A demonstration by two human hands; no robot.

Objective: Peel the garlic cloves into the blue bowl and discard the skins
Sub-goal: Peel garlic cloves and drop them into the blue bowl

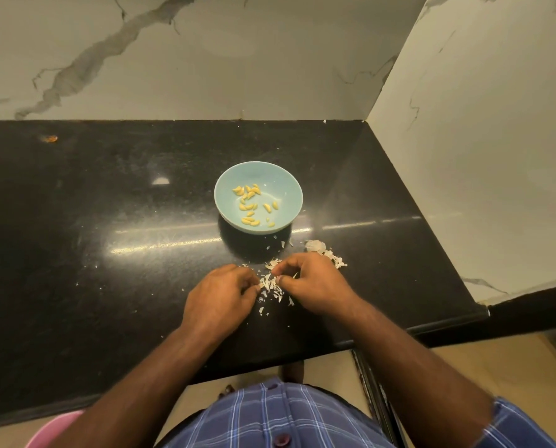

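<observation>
The blue bowl (224, 182) stands mid-counter and holds several peeled yellow garlic cloves (248, 206). Just in front of it lies a heap of white garlic skins (270, 286) between my two hands. My left hand (220, 295) has its fingers curled at the left edge of the heap and pinches skins there. My right hand (312, 282) pinches a small piece at its fingertips above the heap; whether it is a clove or skin I cannot tell. More skins and garlic bits (330, 253) lie behind my right hand.
The black stone counter (108, 221) runs left, with marble walls behind and on the right. A small orange speck (48, 138) lies far left. A pink tub rim (53, 428) shows below the counter's front edge.
</observation>
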